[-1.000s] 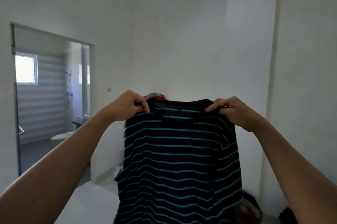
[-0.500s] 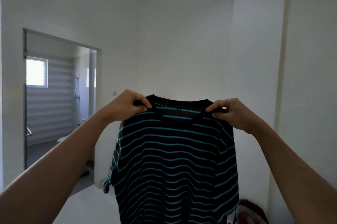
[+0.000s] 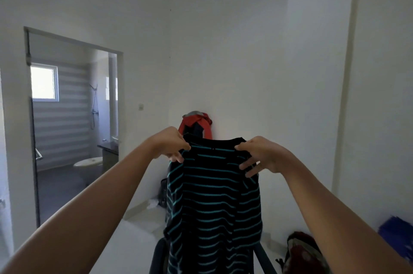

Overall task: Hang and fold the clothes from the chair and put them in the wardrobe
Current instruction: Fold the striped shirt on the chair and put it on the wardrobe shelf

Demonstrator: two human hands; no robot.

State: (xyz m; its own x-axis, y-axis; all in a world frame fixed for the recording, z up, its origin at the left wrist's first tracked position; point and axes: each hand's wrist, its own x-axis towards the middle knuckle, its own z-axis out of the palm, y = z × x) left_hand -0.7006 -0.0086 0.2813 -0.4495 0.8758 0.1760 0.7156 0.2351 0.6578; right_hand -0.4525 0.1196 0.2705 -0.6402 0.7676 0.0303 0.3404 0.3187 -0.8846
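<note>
White walls close off the room ahead of you, and an open doorway (image 3: 73, 117) on your left looks into a bathroom with a bright window (image 3: 44, 83), a wall shower (image 3: 93, 104) and a pale toilet (image 3: 88, 161). You are holding a black T-shirt with teal stripes (image 3: 214, 202) up in front of you by its shoulders, neckline at the top and the body hanging straight down past the bottom edge of the view. Your left hand (image 3: 172, 145) pinches the shirt's left shoulder just beside the collar, fingers curled over the fabric. Your right hand (image 3: 261, 155) grips the other shoulder, with the thumb at the top edge and the fingers spread loosely across the cloth. Just behind the collar, a red and grey garment (image 3: 196, 125) is draped over something the shirt hides. Low down, a dark chair arm (image 3: 157, 256) shows on each side of the hanging shirt. On the floor to your right sits a dark red backpack (image 3: 301, 249), and a blue object (image 3: 395, 229) lies near the right edge, too blurred to name.
</note>
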